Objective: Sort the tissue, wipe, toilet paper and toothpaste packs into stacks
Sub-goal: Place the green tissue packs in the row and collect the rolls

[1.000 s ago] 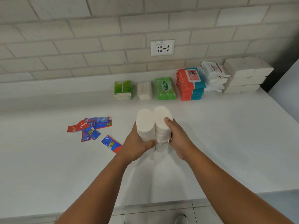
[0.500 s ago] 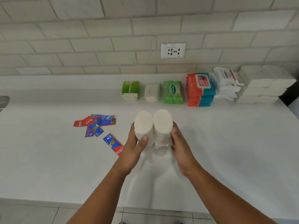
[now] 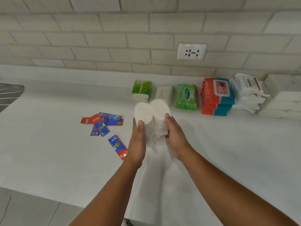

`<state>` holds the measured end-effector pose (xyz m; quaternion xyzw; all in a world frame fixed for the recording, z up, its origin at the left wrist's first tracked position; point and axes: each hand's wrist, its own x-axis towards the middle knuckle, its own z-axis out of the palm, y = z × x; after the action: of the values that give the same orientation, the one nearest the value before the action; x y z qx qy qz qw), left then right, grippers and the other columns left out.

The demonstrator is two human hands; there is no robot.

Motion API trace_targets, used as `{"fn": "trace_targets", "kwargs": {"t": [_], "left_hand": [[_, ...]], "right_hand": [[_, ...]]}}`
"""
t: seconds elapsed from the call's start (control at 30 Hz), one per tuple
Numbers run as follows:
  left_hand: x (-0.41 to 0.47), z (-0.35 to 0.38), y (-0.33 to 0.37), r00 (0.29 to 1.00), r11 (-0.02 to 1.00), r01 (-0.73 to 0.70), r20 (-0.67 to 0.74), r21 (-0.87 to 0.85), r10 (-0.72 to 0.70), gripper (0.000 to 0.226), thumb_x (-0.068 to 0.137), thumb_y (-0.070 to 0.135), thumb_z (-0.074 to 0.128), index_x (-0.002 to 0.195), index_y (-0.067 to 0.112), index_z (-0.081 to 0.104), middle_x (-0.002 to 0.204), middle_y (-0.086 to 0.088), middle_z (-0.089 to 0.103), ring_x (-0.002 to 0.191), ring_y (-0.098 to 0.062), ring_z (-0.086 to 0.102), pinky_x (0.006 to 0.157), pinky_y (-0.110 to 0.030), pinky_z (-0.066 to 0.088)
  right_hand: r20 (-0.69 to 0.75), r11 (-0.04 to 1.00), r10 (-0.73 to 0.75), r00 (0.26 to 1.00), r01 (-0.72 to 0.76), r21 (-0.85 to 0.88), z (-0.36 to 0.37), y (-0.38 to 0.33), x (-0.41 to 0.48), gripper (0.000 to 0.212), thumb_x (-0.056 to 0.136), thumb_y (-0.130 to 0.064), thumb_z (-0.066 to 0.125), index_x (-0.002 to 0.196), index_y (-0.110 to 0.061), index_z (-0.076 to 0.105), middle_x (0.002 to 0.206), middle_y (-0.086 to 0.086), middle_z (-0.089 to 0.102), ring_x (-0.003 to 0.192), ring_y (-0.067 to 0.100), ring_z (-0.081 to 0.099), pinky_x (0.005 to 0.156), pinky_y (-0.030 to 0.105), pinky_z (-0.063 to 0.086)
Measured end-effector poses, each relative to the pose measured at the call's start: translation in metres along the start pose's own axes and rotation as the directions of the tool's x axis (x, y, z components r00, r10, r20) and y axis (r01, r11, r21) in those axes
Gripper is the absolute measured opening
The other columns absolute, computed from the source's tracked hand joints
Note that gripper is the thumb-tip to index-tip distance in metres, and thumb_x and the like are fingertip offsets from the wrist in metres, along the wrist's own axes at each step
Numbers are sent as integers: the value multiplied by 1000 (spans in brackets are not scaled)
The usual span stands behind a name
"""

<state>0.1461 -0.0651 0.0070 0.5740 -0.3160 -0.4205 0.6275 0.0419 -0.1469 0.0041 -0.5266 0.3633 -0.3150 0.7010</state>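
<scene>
White toilet rolls (image 3: 160,110), long axes upright, touching

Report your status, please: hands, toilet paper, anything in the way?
Left hand grips left toilet paper roll, right hand grips right toilet paper roll. Rolls upright, touching. Toothpaste sachets loose beside left hand.

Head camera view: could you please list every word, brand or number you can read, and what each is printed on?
"Sanicare": green wipe pack.
"Colg": toothpaste sachet in the pile.
"ate": red sachet at the pile's left edge.
"Colg": lone sachet nearest the camera.
Too blurred to read: labels on the orange-teal wipe packs, white wipe packs and wall socket.
Blank: toilet paper rolls, gripped by left hand and right hand.
</scene>
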Motion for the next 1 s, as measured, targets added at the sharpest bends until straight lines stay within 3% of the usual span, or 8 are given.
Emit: {"fn": "trace_targets", "kwargs": {"t": [0.1,0.27,0.4,0.53,0.67,0.83,0.93,1.0], "left_hand": [[35,-17,3,995,994,37,-89,-102,-47,30,101,57,39,130,54,45,132,28,58,125,4,52,119,-42,34],[94,-58,12,990,986,58,-116,-156,-77,27,106,44,35,129,41,50,113,27,69,110,4,63,105,-28,44],[134,-95,14,995,990,71,-57,-126,-79,48,106,46,32,146,27,48,136,6,64,121,-7,62,102,-30,44],[162,-135,20,998,988,32,-52,-152,-41,51,103,51,37,147,28,47,143,4,59,135,-15,52,118,-47,35],[189,-165,33,997,987,44,-57,-154,-54,47,98,56,40,132,30,59,134,7,66,131,-12,56,118,-47,34],[235,-199,40,991,989,130,-29,-77,-132,44,99,57,39,114,27,68,102,10,74,108,-11,65,113,-47,41],[256,-210,44,990,989,142,-11,-51,-143,50,98,58,42,124,24,67,108,4,74,107,-14,68,101,-42,51],[267,-215,44,989,988,149,10,-43,-149,58,92,63,46,133,25,63,124,2,71,119,-15,64,105,-42,48]], "right_hand": [[-3,1000,9,1000,-9,19,18,-4,35,50,89,-62,47,135,-44,53,133,-16,62,126,8,56,115,45,36],[-3,999,-5,1000,5,50,60,-7,96,51,88,-58,51,135,-38,55,131,-13,64,124,10,59,115,46,37],[-33,997,-42,999,44,58,93,-4,137,52,91,-55,53,137,-32,55,133,-11,64,125,9,58,115,45,37],[-51,994,-96,994,99,45,126,-3,165,34,102,-40,49,134,-31,56,122,-22,66,115,-6,60,102,20,45],[-93,992,-123,988,124,4,158,-7,194,15,103,-41,45,112,-47,55,100,-41,63,99,-24,56,85,6,40],[-182,983,-179,967,170,-63,189,2,225,40,103,-43,44,139,-26,48,85,-38,52,76,-34,48,73,0,38],[-236,983,-174,956,154,-101,201,5,243,36,101,-49,44,132,-33,51,94,-33,60,87,-23,56,89,18,48],[-258,985,-162,952,142,-94,205,6,254,23,101,-51,43,121,-42,51,99,-33,59,87,-23,54,85,23,48]]}}
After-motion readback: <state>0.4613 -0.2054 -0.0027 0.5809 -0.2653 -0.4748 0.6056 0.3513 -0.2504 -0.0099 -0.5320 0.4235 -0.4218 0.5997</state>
